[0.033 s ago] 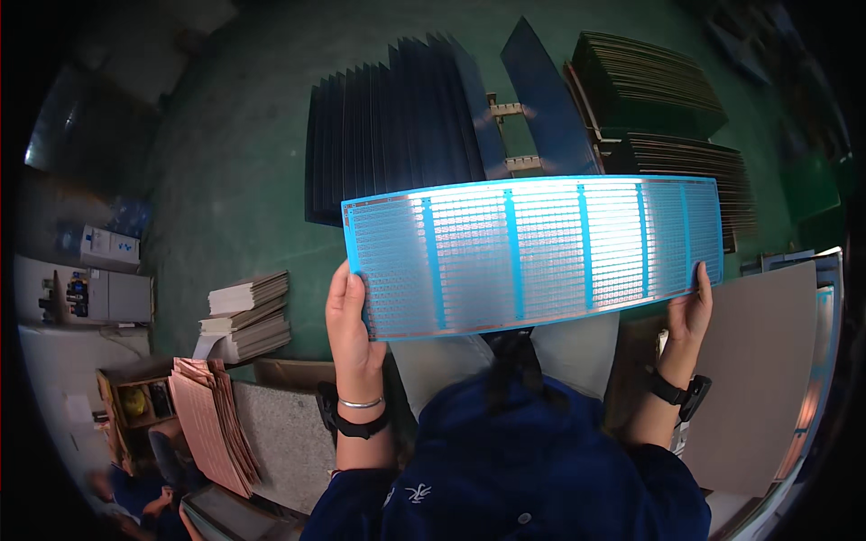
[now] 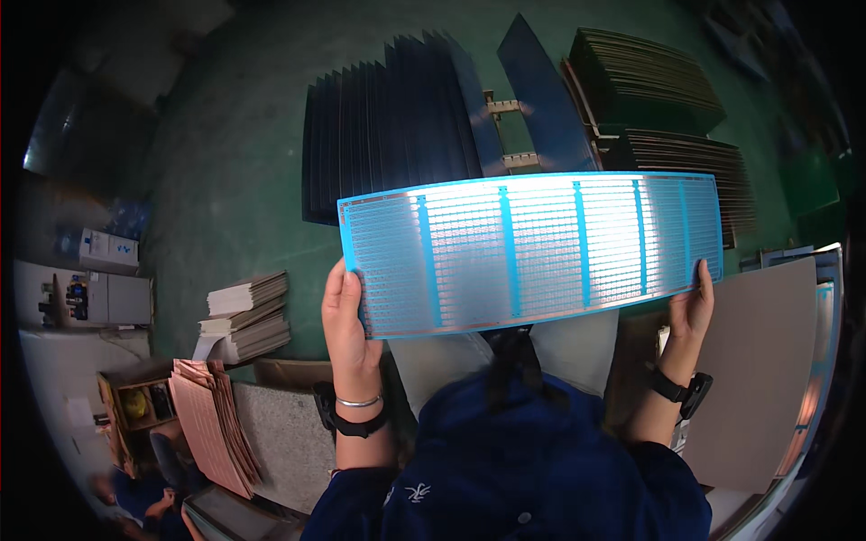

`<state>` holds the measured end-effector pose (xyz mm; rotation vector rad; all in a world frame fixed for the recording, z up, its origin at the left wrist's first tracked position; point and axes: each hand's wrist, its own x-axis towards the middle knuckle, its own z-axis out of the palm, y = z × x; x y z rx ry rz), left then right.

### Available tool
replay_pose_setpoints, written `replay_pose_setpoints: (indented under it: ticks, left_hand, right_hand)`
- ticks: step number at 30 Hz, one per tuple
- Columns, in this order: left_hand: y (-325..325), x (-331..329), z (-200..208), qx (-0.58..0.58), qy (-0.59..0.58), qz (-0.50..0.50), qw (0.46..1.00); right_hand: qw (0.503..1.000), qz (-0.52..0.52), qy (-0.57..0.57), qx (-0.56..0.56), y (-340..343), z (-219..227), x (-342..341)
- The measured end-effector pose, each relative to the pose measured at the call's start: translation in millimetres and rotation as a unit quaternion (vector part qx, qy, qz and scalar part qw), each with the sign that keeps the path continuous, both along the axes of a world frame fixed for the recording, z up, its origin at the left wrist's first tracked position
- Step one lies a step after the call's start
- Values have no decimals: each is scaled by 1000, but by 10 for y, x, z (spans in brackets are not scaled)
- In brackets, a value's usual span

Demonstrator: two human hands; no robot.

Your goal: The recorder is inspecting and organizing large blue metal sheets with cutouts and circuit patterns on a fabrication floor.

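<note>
A long, thin circuit board panel (image 2: 546, 252), silver with a fine repeating pattern and bright blue strips and borders, spans the space in front of my body. My left hand (image 2: 345, 311) grips its lower left edge, thumb on the upper face. At the lower right corner my right hand (image 2: 693, 302) is closed on the same panel. The fingers beneath it are mostly hidden. Light glares off the panel's middle right. Behind its far edge, dark blue panels (image 2: 388, 126) stand upright in a close row.
A lone dark panel (image 2: 546, 99) leans beside a slotted rack (image 2: 520, 162). More boards (image 2: 645, 81) are stacked at the far right. On the left lie a pale stack (image 2: 248, 316) and copper-coloured sheets (image 2: 212, 419). A large grey-brown board (image 2: 753, 379) stands near right; another person (image 2: 149, 496) sits lower left.
</note>
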<state>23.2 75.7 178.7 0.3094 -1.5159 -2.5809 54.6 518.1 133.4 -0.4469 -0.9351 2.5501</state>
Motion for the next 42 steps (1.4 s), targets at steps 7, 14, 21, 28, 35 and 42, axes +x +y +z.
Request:
replay_pose_setpoints:
  ticks: [7,14,21,28,35,42]
  left_hand:
    - [-250,-79,-46,-5,-7,-7,1000]
    - [-529,-108,-76,-43,-10,27,999]
    - [-717,-77,-102,-80,-4,31,996]
    - [-806,-77,-128,-104,-5,26,994]
    - [-798,-65,-122,-122,7,57,991]
    - [-731,-61,-71,-112,29,63,991]
  right_hand:
    - [994,7,38,99,128,162,58]
    - [991,44,45,120,9,267,60]
    - [989,69,38,128,-105,317,41]
    - [984,93,53,142,-139,373,42]
    - [983,84,74,145,-148,368,59]
    - [982,77,73,157,-161,410,72]
